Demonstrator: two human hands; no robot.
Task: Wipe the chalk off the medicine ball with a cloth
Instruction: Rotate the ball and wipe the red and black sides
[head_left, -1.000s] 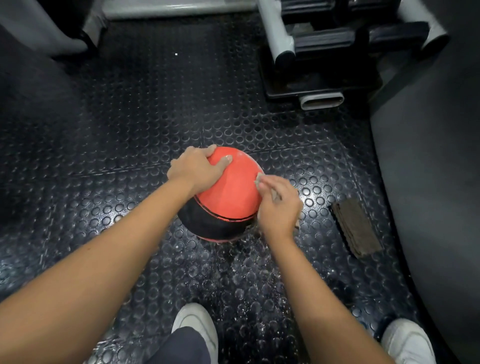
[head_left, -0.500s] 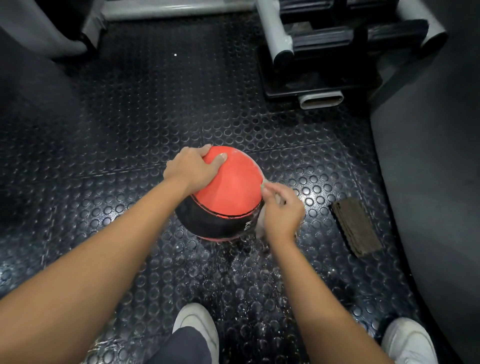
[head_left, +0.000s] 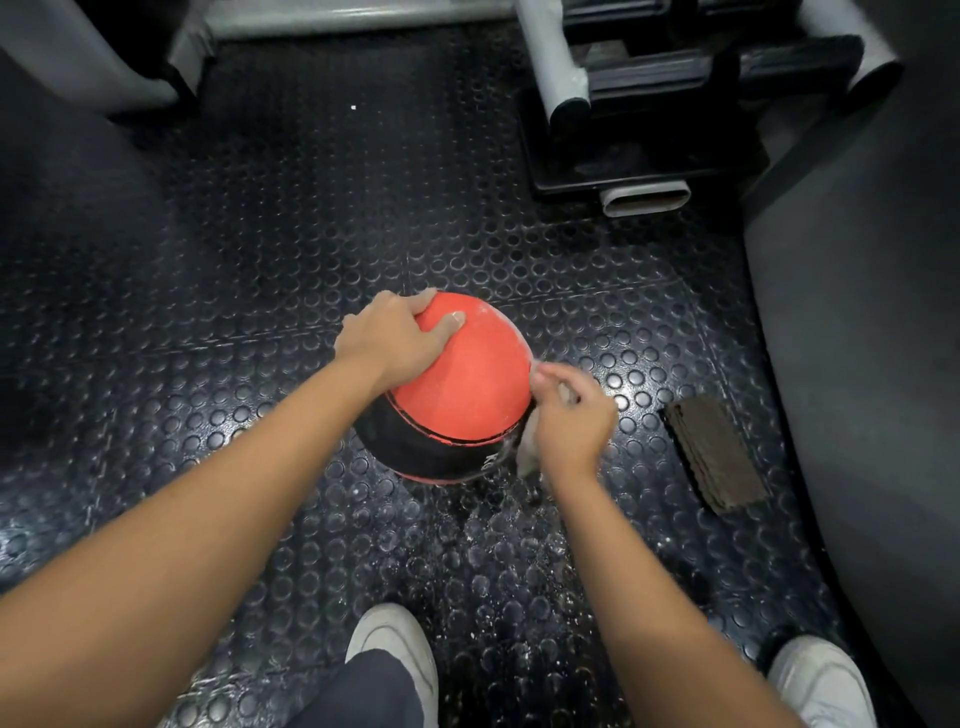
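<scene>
A red medicine ball (head_left: 467, 384) with a black band near its bottom sits on the studded black rubber floor (head_left: 260, 260). My left hand (head_left: 389, 338) rests on the ball's upper left side, fingers over the top and thumb on the red surface. My right hand (head_left: 569, 415) is closed on a small pale cloth (head_left: 527, 454) and presses it against the ball's right side. Most of the cloth is hidden by my fingers. White chalk smears show on the lower right of the black band and along the ball's upper right rim.
A brown ribbed pad (head_left: 714, 452) lies on the floor right of the ball. A black and grey machine base (head_left: 639, 130) stands at the back right. A grey padded surface (head_left: 872, 364) fills the right side. My white shoes (head_left: 395, 649) are below, with white speckles on the floor.
My right hand has slid the cloth down the ball's right side toward the black band. My left hand has stayed on the ball's upper left.
</scene>
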